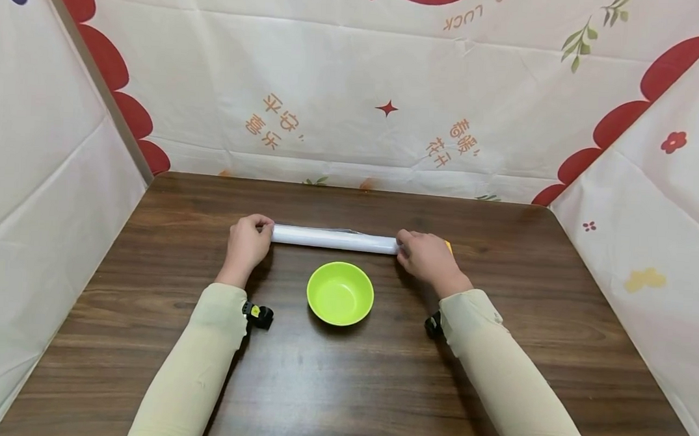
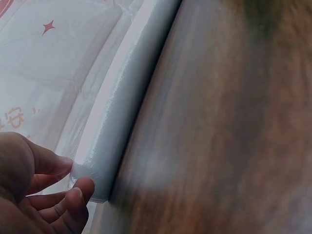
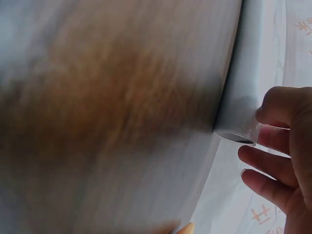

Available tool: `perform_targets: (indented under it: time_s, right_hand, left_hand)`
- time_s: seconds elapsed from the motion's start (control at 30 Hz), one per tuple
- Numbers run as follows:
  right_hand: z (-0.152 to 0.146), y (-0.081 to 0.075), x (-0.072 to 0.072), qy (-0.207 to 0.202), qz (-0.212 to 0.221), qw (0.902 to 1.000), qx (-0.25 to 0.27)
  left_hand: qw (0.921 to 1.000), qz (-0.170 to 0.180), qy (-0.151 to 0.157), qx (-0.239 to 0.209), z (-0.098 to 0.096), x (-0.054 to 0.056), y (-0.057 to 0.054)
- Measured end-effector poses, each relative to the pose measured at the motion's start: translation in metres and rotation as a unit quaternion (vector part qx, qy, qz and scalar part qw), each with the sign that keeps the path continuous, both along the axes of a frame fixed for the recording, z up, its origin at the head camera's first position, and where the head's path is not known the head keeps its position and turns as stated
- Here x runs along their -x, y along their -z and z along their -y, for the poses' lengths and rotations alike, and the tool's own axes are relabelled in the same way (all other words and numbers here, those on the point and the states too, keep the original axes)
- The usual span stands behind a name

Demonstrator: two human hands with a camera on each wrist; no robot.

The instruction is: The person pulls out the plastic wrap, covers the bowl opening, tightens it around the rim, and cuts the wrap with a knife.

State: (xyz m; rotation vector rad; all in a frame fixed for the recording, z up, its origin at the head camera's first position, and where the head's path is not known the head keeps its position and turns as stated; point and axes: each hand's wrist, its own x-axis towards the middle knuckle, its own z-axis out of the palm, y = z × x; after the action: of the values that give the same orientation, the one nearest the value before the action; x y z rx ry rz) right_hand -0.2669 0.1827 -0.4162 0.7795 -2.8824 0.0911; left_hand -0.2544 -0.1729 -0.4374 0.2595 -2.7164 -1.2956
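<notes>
Head: got white roll [image 1: 333,239] lying on brown table [image 1: 330,386], just beyond green bowl [image 1: 340,294], between left hand [image 1: 249,245] and right hand [image 1: 430,257]. Left wrist: see thumb and finger clamped on roll's edge near end. Right wrist: same pinch near hollow end, two other fingers apart.

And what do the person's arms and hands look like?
The left sleeve and right sleeve are long and pale cream. The left camera is black with a yellow patch; the right camera is black too. The left hand and right hand wear no gloves.
</notes>
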Motion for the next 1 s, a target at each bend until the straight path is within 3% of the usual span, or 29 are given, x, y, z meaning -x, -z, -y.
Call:
perform_targets:
  time_s: [0.23, 0.5, 0.77, 1.0]
  right_hand:
    - [-0.0024, -0.0005, -0.0004, 0.012, -0.004, 0.9997, 0.023]
    - [-0.0061, 0.0036, 0.0028, -0.006, 0.052, 0.998, 0.035]
    - [-0.0032, 0.0039, 0.0042, -0.014, 0.022, 0.9992, 0.032]
    - [-0.0047, 0.0008, 0.0043, 0.008, 0.055, 0.9973, 0.048]
  left_hand:
    - [1.0, 0.0, -0.001, 0.005, 0.001, 0.0005, -0.0011]
    - [0.9999, -0.004, -0.007, 0.007, 0.0025, 0.001, 0.001]
    - [1.0, 0.005, -0.005, 0.006, 0.0016, 0.0004, 0.0008]
    - [1.0, 0.001, -0.009, 0.001, 0.0004, 0.0011, 0.0007]
